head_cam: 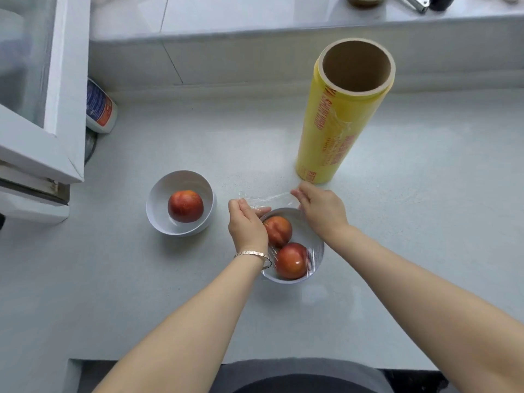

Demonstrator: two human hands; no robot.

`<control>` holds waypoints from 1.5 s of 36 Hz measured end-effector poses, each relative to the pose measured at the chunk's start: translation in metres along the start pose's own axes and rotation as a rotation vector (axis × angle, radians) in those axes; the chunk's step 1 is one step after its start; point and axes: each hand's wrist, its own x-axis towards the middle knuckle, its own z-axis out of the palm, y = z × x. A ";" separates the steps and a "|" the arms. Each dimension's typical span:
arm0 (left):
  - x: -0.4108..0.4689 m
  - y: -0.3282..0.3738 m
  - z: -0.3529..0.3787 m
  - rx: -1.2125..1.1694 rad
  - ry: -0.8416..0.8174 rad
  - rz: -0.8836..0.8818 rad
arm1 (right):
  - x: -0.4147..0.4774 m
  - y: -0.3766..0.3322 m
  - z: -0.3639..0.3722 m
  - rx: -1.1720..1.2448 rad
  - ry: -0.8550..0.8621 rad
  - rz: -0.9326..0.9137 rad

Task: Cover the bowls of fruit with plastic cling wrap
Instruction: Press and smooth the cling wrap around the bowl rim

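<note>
— Where is the cling wrap sheet (269, 200) relative to the hands?

— It is stretched between them, over the far rim of the near bowl (313, 239). The left hand (247, 226) has its grip pinched together on the sheet's left end; the right hand (321, 209) has its grip clamped on the right end. Both hands sit at the bowl's far side, the left over its left rim, the right over its right rim.

— And the rest of the sheet?

— It lies over the bowl, drawn glossy across the two red fruits (291, 260) inside and down the near wall.

— The other bowl?

— The second bowl (161, 214) stands on the worktop (397, 251) to the left, apart from the hands, with one red fruit (185, 206) in it. I see no film on it.

— The roll?

— The yellow cling wrap roll (340, 120) stands upright on the worktop just beyond the right hand, its cardboard core open at the top. A loose edge of film shows on its side.

— Anything else?

— A bracelet (252, 255) on the left wrist, and a white bottle (99, 107) at the far left by the wall.
</note>
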 end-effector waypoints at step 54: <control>-0.047 -0.010 -0.034 1.194 -0.823 0.510 | -0.073 0.018 -0.002 0.621 -0.058 0.340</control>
